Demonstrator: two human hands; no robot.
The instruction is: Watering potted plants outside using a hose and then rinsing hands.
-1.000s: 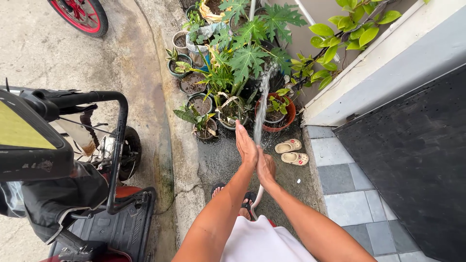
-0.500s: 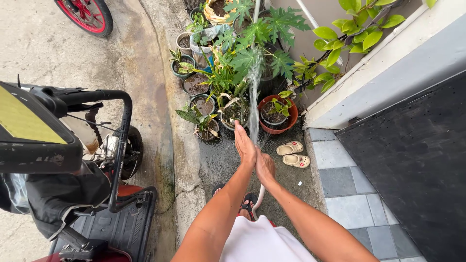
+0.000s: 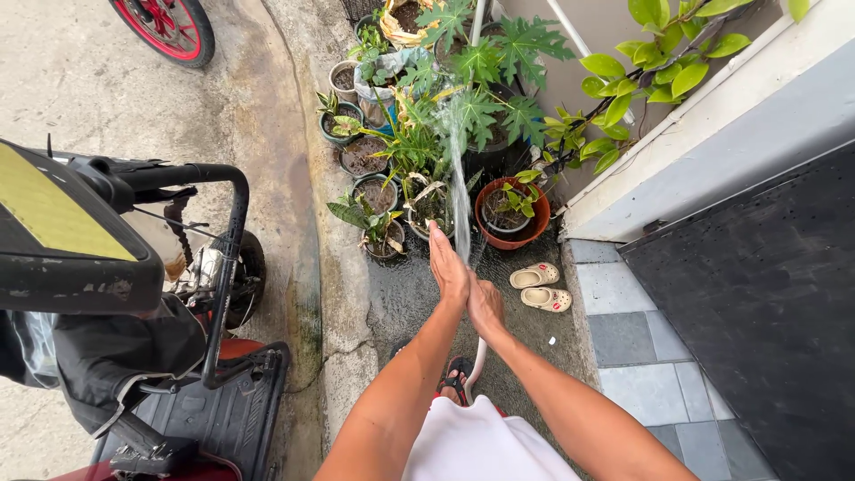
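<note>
The right hand (image 3: 487, 305) is closed in a tight grip around the end of a thin white hose (image 3: 476, 363), which runs down past a sandalled foot (image 3: 456, 379) to wet, dark concrete. The left hand (image 3: 449, 264) is spread flat, fingers straight and together, its heel touching the right hand. A thin stream of water (image 3: 458, 169) shoots up from between them. Just beyond, two pale rubber clogs (image 3: 538, 287) lie beside a round terracotta pot (image 3: 510, 212) and smaller potted plants (image 3: 378, 200), with broad lobed leaves (image 3: 481, 62) farthest.

wet rough concrete ground (image 3: 405, 294)
</note>
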